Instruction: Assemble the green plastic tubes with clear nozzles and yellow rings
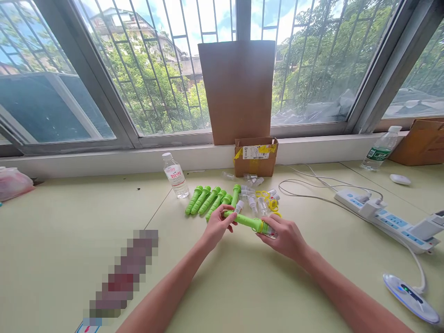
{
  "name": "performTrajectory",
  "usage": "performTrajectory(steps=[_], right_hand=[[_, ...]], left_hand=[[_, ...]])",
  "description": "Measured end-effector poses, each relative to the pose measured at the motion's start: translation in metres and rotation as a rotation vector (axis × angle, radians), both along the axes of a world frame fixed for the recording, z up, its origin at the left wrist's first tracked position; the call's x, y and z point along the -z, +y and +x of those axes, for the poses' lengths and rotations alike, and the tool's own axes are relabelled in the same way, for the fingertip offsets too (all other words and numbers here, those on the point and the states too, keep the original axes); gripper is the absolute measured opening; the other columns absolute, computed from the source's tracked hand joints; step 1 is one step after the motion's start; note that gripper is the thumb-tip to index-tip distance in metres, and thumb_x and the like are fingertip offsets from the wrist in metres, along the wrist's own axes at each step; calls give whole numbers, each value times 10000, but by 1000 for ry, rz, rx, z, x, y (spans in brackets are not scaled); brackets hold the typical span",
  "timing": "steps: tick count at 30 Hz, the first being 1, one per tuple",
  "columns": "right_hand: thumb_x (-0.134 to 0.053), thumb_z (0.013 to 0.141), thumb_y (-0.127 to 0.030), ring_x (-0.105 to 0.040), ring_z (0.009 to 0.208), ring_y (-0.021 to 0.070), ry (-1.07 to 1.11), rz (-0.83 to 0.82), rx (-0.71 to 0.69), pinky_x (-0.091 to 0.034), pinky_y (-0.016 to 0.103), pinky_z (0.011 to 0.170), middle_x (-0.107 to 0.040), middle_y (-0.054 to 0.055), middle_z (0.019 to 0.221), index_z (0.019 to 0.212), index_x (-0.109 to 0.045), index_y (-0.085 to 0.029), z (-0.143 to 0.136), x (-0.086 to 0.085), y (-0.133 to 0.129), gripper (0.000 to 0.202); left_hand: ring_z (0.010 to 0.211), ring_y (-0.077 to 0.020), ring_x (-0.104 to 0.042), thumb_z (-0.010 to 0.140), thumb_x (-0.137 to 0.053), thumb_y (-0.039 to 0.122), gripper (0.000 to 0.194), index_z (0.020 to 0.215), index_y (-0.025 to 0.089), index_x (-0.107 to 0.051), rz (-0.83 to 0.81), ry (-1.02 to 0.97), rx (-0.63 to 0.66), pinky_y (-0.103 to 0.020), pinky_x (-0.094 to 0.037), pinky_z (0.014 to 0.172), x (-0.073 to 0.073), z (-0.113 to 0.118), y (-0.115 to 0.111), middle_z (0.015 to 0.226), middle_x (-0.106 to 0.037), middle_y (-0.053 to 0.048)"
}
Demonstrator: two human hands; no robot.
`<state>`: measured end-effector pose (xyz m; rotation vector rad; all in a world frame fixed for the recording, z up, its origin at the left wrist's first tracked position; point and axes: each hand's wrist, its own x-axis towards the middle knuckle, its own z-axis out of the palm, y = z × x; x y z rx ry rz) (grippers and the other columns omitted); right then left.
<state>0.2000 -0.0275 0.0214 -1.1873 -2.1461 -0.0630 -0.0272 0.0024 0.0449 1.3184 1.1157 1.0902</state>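
Note:
Between my hands lies a green tube [247,221], tilted slightly down to the right. My left hand [219,223] pinches its left end. Around the clear, ridged piece at its right end, my right hand [282,235] has its fingers closed. A yellow ring shows where the green part meets the clear part. Just behind my left hand, several green tubes [209,200] lie side by side. Clear plastic pieces with white caps [252,204] and yellow rings [274,204] are heaped behind the held tube.
A water bottle [176,176] stands left of the tubes. Behind the heap is a small cardboard box [255,157]. At the right are a power strip [391,220] with cables, a white oval device [411,297] and another bottle [380,149]. A blurred patch covers the left front.

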Motion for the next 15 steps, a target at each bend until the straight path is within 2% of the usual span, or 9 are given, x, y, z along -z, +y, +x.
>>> performTrajectory(steps=[5, 9, 12, 15], right_hand=[[-615, 813, -377, -522, 561, 115, 14, -58, 1, -340, 224, 522, -605, 9, 754, 925, -619, -198, 1, 1, 0, 211], [-617, 807, -390, -515, 539, 109, 13, -83, -1, -336, 223, 508, -604, 2, 751, 920, -617, -205, 1, 2, 0, 217], [-615, 810, -387, -520, 545, 109, 18, -64, 2, -339, 225, 512, -609, 4, 758, 926, -618, -202, 0, 1, 0, 218], [-611, 816, -375, -536, 576, 118, 7, -44, -5, -347, 228, 527, -611, 8, 761, 935, -619, -198, 0, 1, -1, 213]], left_hand=[[744, -138, -610, 713, -728, 355, 418, 1034, 156, -550, -18, -74, 77, -258, -529, 664, 5, -7, 4, 818, -633, -33], [844, -141, -590, 730, -711, 333, 378, 1036, 167, -565, -12, -96, 148, -256, -529, 722, 2, -8, 2, 966, -617, -54], [819, -145, -602, 777, -650, 396, 333, 1002, 165, -567, -17, -65, 129, -251, -532, 684, -1, -4, -1, 915, -602, -44], [622, -125, -587, 821, -559, 500, 346, 933, 173, -550, -12, 56, 59, -219, -492, 513, -1, 1, -4, 703, -570, 3]])
